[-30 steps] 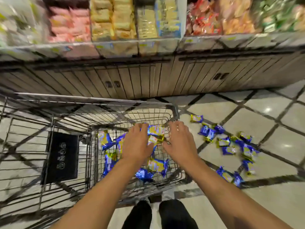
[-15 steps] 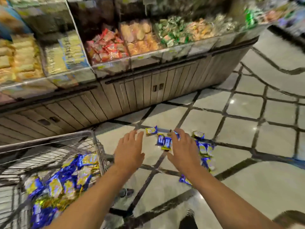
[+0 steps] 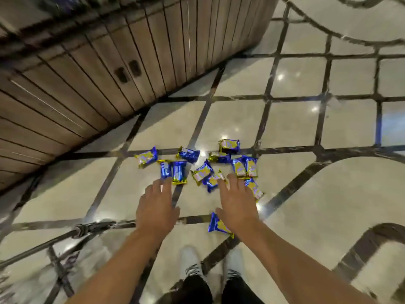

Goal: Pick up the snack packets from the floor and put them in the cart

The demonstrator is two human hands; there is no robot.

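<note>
Several blue and gold snack packets (image 3: 202, 170) lie scattered on the tiled floor in front of me. My left hand (image 3: 156, 206) reaches down with straight fingers, its tips close to two packets lying side by side (image 3: 173, 172). My right hand (image 3: 237, 205) is spread flat over the right part of the pile, fingers straight, holding nothing. One packet (image 3: 219, 227) lies apart, partly under my right wrist. Only a corner of the cart's metal frame (image 3: 83, 230) shows at the lower left.
A wooden shelf base (image 3: 87, 80) with slatted doors runs along the upper left. The glossy cream floor with dark lines (image 3: 328, 150) stretches to the right. My white shoes (image 3: 190, 260) stand just below the packets.
I have turned from the cart to the floor and bent lower. Both hands left the cart's basket empty and now hover right over the packets, which look much closer.
</note>
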